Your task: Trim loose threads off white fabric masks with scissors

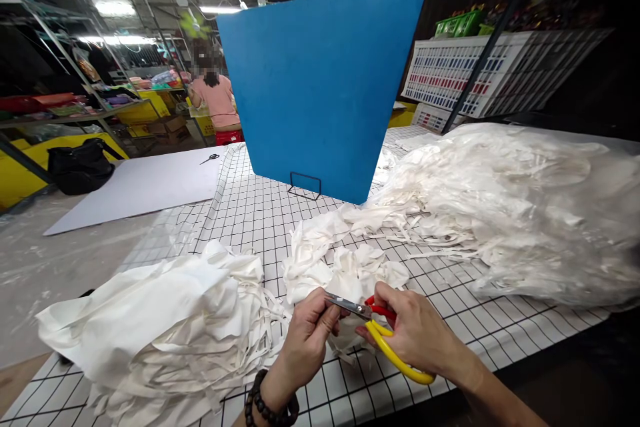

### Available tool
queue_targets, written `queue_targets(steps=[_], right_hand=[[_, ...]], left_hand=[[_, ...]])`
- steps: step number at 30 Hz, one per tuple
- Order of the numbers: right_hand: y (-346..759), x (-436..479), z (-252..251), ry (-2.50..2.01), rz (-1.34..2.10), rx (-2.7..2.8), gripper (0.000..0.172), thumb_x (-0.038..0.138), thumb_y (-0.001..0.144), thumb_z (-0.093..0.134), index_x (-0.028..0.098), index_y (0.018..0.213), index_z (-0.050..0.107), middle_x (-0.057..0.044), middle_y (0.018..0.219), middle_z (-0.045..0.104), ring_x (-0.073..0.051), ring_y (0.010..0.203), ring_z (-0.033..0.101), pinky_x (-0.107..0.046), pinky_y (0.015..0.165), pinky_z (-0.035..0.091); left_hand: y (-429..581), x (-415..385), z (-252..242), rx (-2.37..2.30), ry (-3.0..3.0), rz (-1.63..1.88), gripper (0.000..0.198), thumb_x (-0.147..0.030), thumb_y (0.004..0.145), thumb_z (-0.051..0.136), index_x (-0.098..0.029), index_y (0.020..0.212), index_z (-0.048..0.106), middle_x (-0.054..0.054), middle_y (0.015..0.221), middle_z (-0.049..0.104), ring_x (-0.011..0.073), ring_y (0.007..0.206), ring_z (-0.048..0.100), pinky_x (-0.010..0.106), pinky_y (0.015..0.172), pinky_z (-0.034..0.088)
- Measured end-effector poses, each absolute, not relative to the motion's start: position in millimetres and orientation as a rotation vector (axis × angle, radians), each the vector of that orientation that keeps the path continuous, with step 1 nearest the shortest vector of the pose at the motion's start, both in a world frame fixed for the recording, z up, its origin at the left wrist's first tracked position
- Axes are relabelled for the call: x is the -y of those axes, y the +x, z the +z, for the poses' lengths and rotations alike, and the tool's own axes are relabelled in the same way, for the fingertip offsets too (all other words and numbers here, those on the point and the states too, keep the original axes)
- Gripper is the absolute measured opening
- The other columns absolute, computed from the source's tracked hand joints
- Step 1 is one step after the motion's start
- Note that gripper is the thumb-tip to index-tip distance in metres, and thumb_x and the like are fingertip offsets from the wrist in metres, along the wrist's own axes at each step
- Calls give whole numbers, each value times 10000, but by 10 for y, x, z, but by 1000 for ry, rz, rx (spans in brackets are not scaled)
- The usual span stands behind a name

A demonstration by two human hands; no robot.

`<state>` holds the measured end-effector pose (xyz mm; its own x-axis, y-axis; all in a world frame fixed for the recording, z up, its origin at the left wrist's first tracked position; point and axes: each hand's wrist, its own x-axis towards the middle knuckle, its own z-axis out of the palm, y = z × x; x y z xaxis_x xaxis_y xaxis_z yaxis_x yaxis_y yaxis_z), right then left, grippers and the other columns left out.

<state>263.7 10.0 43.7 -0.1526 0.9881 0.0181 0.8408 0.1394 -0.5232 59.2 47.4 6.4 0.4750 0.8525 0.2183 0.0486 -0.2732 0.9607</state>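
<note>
My right hand grips a pair of scissors with a red and a yellow handle, its blades pointing left. My left hand is closed, its fingers pinching at the blade tips, with a crumpled white cloth piece right beneath and behind both hands. I cannot tell whether the left fingers also hold cloth. A dark bead bracelet circles my left wrist. All this lies on a white tablecloth with a black grid.
A heap of white cloth lies at the left, a big pile of white strips at the right. A blue board stands upright behind. Further left are a white sheet with small scissors, a black bag and a person in pink.
</note>
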Motion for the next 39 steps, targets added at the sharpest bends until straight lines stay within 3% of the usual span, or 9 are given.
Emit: queue_targets(steps=[7,10,13,17,21,25,29,33,39], right_hand=[[2892,-284,169,-1568,918,1695,417,434,708,757,237,722,390,74,598,465,-113,535,404,-233,506,318],[3023,-520,24,-1386,1161,1391,426,437,722,760,238,815,395,9,831,628,-135,663,534,-255,604,421],[3018,-736,-78,-1252,1410,1393,438,402,722,763,232,876,390,-62,1045,655,-152,783,590,-268,660,449],[2859,-871,-197,-1217,1757,1604,443,296,639,811,202,877,450,-13,904,659,-156,788,594,-241,634,440],[2778,-837,-289,-1221,1804,1616,436,304,602,824,193,819,462,48,727,593,-116,658,542,-215,564,396],[2827,-652,-255,-1127,1898,1548,505,383,624,819,214,859,405,23,824,605,-108,694,568,-232,606,430],[2883,-449,-171,-999,2173,1535,584,361,518,886,201,850,433,10,755,644,-145,683,624,-253,592,457],[2952,-409,-176,-1120,2012,1454,486,357,649,827,199,866,421,-56,890,712,-123,683,619,-230,586,420],[2932,-285,-330,-1253,1971,1458,442,322,677,792,209,869,409,-67,986,709,-136,746,618,-247,623,433]], left_hand=[[533,-492,64,-760,1523,1022,260,-326,961,497,-165,846,666,32,786,519,154,744,498,266,688,385],[419,-487,148,-697,1439,1112,252,-321,959,492,-172,846,661,44,826,528,175,811,499,281,755,378],[280,-484,209,-643,1368,1189,228,-297,955,490,-180,858,660,47,841,532,182,840,502,284,788,368],[100,-500,202,-629,1283,1291,219,-283,933,506,-176,827,666,53,826,546,185,828,508,276,777,383],[-112,-491,94,-701,1194,1395,201,-268,894,538,-166,793,678,55,805,561,180,834,512,256,784,412],[-329,-433,-77,-844,1000,1463,180,-273,839,584,-164,714,655,43,790,556,175,857,527,242,806,443],[-459,-373,-253,-1034,703,1471,221,-320,773,632,-169,626,565,20,728,539,175,811,548,281,779,488],[-561,-330,-393,-1297,779,1346,311,-431,756,604,-182,605,494,50,757,609,205,811,582,325,741,503],[-617,-241,-404,-1704,1229,1047,236,-413,754,648,-179,773,624,86,886,622,282,884,574,456,860,466]])
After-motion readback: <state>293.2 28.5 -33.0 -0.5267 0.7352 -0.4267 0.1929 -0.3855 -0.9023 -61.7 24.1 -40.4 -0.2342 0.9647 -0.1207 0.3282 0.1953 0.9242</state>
